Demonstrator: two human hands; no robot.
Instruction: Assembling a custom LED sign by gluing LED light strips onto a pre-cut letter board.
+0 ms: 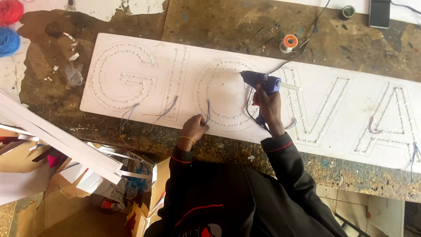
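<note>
Nearest the lens: dark jacket sleeves with red trim, both arms extended forward over the worktop [228,26] edge.

Right hand [268,105]: fingers clenched around the grip of a blue glue gun [262,81]. Gun held above the white sign board [245,94], over the right side of the third, round letter outline. Long axis of the gun roughly level across the frame, nozzle toward the left, pale glue stick [290,87] projecting from the rear toward the right. Dark cord leading off up and right across the worktop.

Left hand [194,128]: at the near edge of the board, below the same round letter, yellow band at the wrist. Fingers pinched on a thin dark wire [207,109] rising from the letter's lower left curve. Whether the pinch is firm: cannot tell at this size.

Key relation: wire lies left of and nearer than the gun nozzle, with the letter's open centre between; left hand touching the wire, right hand apart from it.

Board lying flat, long side running left to right, letter outlines lined with rows of small pale dots. Loose wire tails at the first two letters and at the far right letter.

Elsewhere: solder spool [288,43] beyond the board; red and blue yarn balls [8,26] at far left; white strips [61,140] leaning at lower left.
</note>
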